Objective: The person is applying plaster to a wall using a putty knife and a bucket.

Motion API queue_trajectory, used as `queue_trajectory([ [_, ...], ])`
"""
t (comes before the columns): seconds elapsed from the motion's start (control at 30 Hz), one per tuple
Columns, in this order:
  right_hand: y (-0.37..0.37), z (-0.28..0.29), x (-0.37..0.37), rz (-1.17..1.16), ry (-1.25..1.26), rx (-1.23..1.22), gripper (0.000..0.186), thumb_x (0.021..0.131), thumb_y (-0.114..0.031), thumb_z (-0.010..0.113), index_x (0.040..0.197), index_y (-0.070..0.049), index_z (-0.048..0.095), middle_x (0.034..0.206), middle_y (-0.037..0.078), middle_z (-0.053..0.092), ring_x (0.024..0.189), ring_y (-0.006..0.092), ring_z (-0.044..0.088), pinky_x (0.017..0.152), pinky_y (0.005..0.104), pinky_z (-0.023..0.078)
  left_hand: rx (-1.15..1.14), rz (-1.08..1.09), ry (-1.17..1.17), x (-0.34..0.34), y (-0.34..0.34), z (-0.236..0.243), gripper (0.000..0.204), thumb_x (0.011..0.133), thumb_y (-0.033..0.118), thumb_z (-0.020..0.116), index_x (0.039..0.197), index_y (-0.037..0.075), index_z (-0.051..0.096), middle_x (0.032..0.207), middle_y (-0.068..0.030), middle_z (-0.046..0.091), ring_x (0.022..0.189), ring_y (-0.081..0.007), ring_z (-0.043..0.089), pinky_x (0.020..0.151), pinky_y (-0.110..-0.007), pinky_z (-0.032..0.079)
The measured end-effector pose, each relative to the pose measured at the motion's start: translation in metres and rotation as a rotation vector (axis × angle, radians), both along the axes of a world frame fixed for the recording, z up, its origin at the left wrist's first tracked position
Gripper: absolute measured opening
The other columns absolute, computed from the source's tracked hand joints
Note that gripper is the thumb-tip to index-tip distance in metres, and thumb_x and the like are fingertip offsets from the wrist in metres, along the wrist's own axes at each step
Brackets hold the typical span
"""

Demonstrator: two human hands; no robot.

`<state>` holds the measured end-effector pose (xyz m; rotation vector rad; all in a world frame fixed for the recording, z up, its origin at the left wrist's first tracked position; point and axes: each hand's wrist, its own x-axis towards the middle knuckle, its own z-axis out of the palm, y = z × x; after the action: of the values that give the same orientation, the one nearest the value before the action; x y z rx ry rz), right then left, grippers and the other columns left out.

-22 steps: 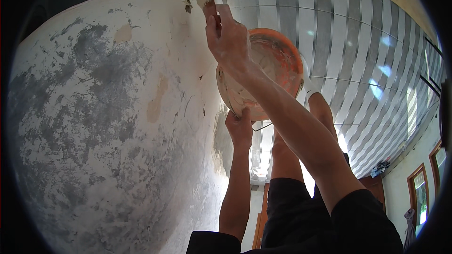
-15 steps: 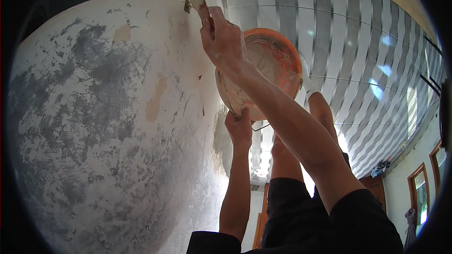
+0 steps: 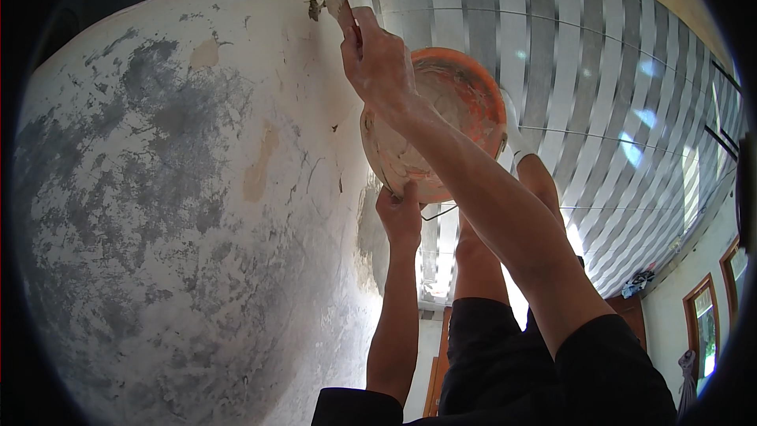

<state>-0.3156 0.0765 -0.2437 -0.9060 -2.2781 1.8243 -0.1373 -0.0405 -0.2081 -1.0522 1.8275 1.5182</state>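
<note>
The left hand (image 3: pixel 400 219) is clamped on the near rim of the bucket (image 3: pixel 453 55), with the thumb over the edge. The bucket is between the wall (image 3: pixel 260 95) and the person's legs (image 3: pixel 477 260); its left side looks just beside the wall, but I cannot tell if they touch. The right forearm crosses above the bucket and hides a part of it. Farther, the right hand (image 3: pixel 380 71) is closed around the handle of a scraper (image 3: pixel 339 6). Its blade points up, near the wall's edge and beside a dark broken spot (image 3: pixel 315 9); contact is not clear. To the right of the bucket there is wider room for moving.

I count two hands, one scraper and one bucket, which has pale paste (image 3: pixel 394 130) inside. The wall is white with rough grey patches. The floor (image 3: pixel 583 71) has grey and white stripes. In the distance hangs a cloth (image 3: pixel 686 371), near a wood-framed window (image 3: pixel 702 315).
</note>
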Motion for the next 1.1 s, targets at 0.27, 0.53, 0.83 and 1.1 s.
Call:
queue_trajectory([
  [0.27, -0.002, 0.002, 0.006, 0.022, 0.093, 0.009, 0.014, 0.093, -0.013, 0.048, 0.103, -0.004, 0.044, 0.076, 0.022, 0.063, 0.068, 0.0424, 0.062, 0.061, 0.0511, 0.048, -0.011, -0.002, 0.002, -0.001, 0.000, 0.001, 0.024, 0.089, 0.005, 0.057, 0.109, -0.008, 0.054, 0.102, -0.0150, 0.063, 0.087, -0.0187, 0.064, 0.076, -0.031, 0.059],
  [0.53, -0.003, 0.009, 0.016, 0.016, 0.020, -0.039, 0.020, 0.093, -0.018, 0.054, 0.108, -0.005, 0.051, 0.074, 0.017, 0.066, 0.066, 0.0331, 0.067, 0.060, 0.0411, 0.051, 0.004, -0.018, 0.015, 0.000, 0.000, 0.002, 0.024, 0.090, 0.006, 0.057, 0.109, -0.008, 0.054, 0.101, -0.0139, 0.063, 0.085, -0.0172, 0.064, 0.075, -0.030, 0.058],
  [0.83, -0.001, 0.029, 0.041, 0.006, 0.028, -0.156, 0.022, 0.092, -0.018, 0.056, 0.108, -0.003, 0.052, 0.075, 0.015, 0.066, 0.064, 0.0245, 0.066, 0.060, 0.0354, 0.051, 0.023, -0.006, 0.009, 0.002, 0.006, 0.005, 0.024, 0.090, 0.006, 0.057, 0.109, -0.008, 0.053, 0.100, -0.0136, 0.063, 0.085, -0.0169, 0.064, 0.074, -0.030, 0.058],
  [1.1, 0.055, 0.042, 0.112, -0.097, 0.071, -0.293, 0.025, 0.091, -0.014, 0.058, 0.112, -0.001, 0.052, 0.088, 0.013, 0.065, 0.077, 0.0187, 0.064, 0.069, 0.0311, 0.051, 0.029, 0.021, 0.023, 0.005, 0.011, 0.016, 0.026, 0.089, 0.006, 0.059, 0.110, -0.008, 0.053, 0.102, -0.0139, 0.063, 0.086, -0.0181, 0.064, 0.074, -0.031, 0.058],
])
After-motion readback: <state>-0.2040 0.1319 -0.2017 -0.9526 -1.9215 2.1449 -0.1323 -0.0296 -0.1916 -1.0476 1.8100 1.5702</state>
